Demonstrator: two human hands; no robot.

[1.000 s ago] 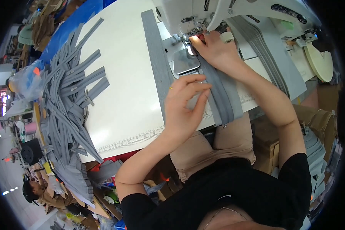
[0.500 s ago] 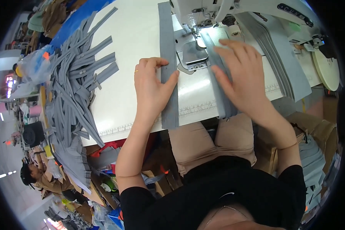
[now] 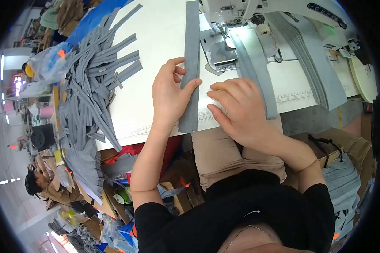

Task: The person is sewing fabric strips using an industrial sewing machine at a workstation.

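Left hand: my left hand [image 3: 169, 95] lies flat on the white bench [image 3: 156, 46], fingers spread loosely, thumb and fingertips touching the left edge of a grey strip [image 3: 191, 67]; it presses rather than grips.
Right hand: my right hand [image 3: 236, 110] rests palm down just at 3 o'clock of that strip, fingers stretched out and together, closed on nothing; its fingertips point toward 9 o'clock and sit near the strip's right edge.
Strip: long, narrow, grey fabric, running from 12 o'clock to 6 o'clock across the bench, its near end reaching the bench's front edge between my two hands.
Second strip: another grey strip [image 3: 257, 80] runs from under the needle area toward 5 o'clock, passing beside my right hand.
Machine: a white sewing machine [image 3: 257, 12] stands at 12 to 1 o'clock of my hands, its metal plate [image 3: 221, 52] just beyond my right fingertips.
Pile: a loose heap of grey strips [image 3: 93, 84] lies at 9 to 10 o'clock, well apart from my left hand.
Stack: more grey bands [image 3: 312, 63] lie at 2 o'clock, beside the machine.
Other person: someone in a dark cap [image 3: 31, 181] sits at 8 o'clock, far below the bench.
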